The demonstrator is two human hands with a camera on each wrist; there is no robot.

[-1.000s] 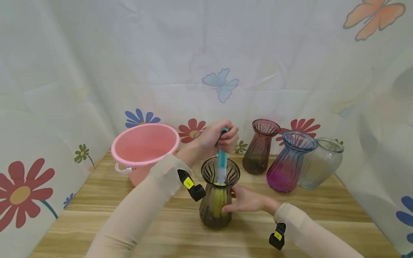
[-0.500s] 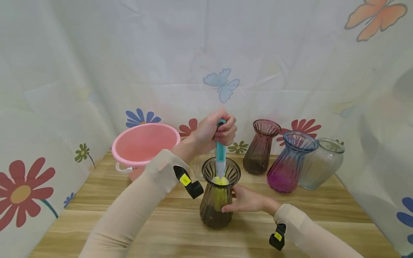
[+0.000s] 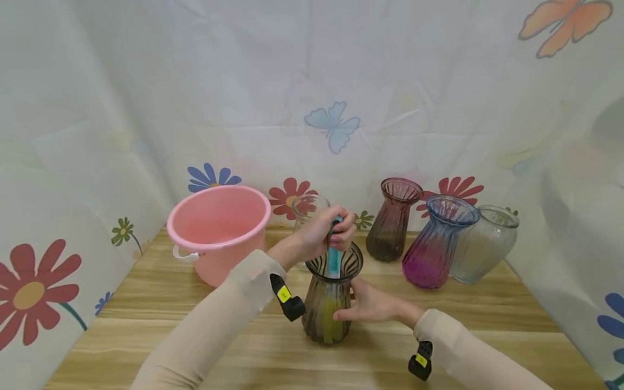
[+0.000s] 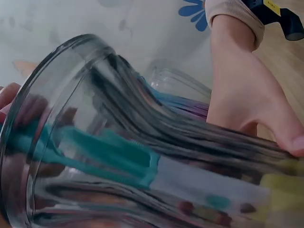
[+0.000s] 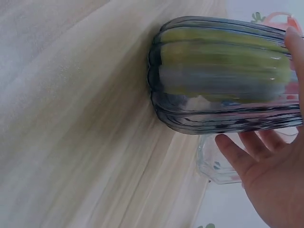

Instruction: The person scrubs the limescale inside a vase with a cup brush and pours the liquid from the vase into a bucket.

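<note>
- A pale printed sheet [image 3: 219, 81] is hanging across the back and both sides of the head view.
- An orange butterfly [image 3: 565, 27] is showing at the upper right, a blue butterfly [image 3: 335, 124] near the centre.
- A large red flower [image 3: 30, 295] is spreading at the lower left.
- A wood-grain tabletop [image 3: 258, 357] is stretching along the bottom.
- Soft shadows [image 3: 556, 200] are greying the right side.

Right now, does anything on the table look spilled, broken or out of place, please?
Nothing stands out. The dark vase stands upright with the brush inside it; no spill or crack shows. The blue-and-pink vase seems to lean in the head view, probably just lens distortion.
</note>
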